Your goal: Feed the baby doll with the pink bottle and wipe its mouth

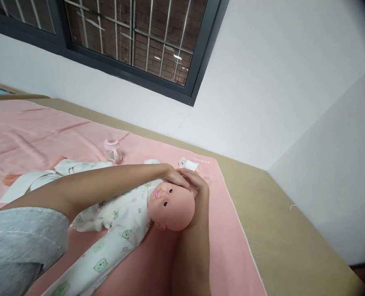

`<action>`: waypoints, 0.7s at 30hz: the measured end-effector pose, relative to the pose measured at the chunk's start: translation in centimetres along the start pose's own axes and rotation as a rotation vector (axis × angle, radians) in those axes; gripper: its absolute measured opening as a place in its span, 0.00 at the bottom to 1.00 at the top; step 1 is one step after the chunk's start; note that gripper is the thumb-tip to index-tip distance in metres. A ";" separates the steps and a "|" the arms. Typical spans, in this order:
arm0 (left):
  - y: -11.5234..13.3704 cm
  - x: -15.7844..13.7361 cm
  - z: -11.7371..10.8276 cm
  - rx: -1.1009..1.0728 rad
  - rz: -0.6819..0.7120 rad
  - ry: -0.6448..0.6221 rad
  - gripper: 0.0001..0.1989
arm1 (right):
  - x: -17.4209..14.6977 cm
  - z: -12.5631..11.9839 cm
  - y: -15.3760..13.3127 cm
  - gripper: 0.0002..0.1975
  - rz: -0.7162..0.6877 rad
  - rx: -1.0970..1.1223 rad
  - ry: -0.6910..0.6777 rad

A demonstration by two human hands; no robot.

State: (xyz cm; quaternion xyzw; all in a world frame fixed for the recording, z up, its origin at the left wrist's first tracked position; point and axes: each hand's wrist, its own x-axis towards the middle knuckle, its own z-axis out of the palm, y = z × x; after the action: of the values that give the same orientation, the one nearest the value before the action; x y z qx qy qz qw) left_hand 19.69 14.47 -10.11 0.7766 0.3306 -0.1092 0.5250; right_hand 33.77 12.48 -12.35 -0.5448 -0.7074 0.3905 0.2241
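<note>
"Seen the doll [136,207]?"
"Lying on the blanket [236,250]."
"And about its head?"
"See the left hand [174,176] and right hand [199,181], cupped, with fingers overlapping; can't tell if pinching anything."
"Farther?"
"Notice a bottle [112,150] past its body, a packet [191,165] past its head."

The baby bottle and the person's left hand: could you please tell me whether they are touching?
Apart. The head view shows a stretch of pink blanket between the baby bottle and the left hand.
</note>
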 end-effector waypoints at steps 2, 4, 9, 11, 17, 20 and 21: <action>0.3 -0.1 0.3 -0.032 -0.027 -0.079 0.24 | 0.1 -1.7 1.0 0.16 0.048 0.294 0.009; 0.5 -0.1 0.5 -0.060 -0.068 -0.153 0.25 | -0.4 -3.2 2.0 0.13 0.103 0.464 0.095; 0.8 0.3 0.9 -0.102 -0.153 -0.286 0.25 | -2.7 -5.7 2.9 0.08 0.162 0.406 0.252; 0.9 0.6 1.1 -0.103 -0.181 -0.319 0.25 | -3.4 -6.2 2.8 0.07 0.178 0.375 0.252; 0.9 1.2 1.6 -0.066 -0.209 -0.337 0.27 | -3.6 -6.5 3.7 0.08 0.186 0.394 0.266; 0.9 1.5 1.4 -0.005 -0.212 -0.283 0.30 | -3.1 -6.0 4.3 0.09 0.205 0.430 0.262; 0.9 1.5 1.2 0.027 -0.215 -0.258 0.30 | -2.9 -5.7 4.4 0.10 0.194 0.462 0.252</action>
State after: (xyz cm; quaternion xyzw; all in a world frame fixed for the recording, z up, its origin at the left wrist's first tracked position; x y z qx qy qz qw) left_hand 21.60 13.77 -10.78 0.7232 0.3400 -0.2679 0.5381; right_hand 41.50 11.95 -12.12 -0.5886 -0.5109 0.4902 0.3901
